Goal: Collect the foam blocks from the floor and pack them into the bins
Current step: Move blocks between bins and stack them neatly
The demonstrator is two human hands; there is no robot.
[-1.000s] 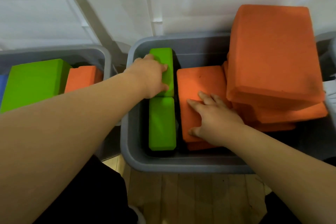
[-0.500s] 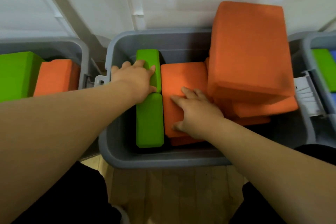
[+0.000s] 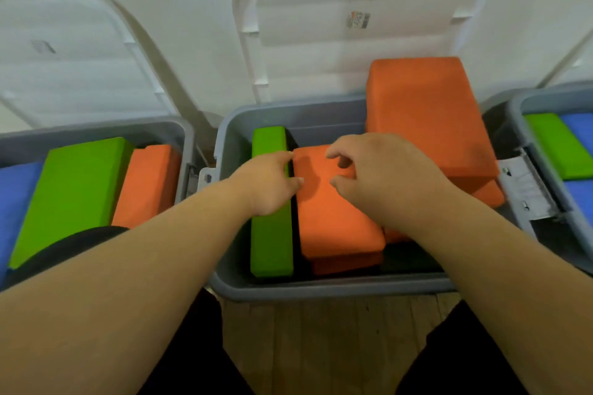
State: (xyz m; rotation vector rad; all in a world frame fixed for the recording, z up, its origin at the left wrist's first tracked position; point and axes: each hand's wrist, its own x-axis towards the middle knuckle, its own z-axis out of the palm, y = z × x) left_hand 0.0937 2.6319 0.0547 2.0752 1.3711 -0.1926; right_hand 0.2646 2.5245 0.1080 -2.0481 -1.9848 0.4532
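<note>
The middle grey bin holds two green foam blocks on edge along its left wall, a far one and a near one. Beside them an orange block lies flat on another orange one. A tall orange stack fills the bin's right side. My left hand reaches into the gap between green and orange, with its thumb on top of the orange block's left edge. My right hand hovers over that block, fingers loosely curled and holding nothing.
A left bin holds blue, green and orange blocks. A right bin holds green and blue blocks. White lids lean open against the wall. Wooden floor lies between my knees.
My left hand slid off the far green block to the orange block's left edge. My right hand lifted off the orange block and curled its fingers. The view pulled back and up.
</note>
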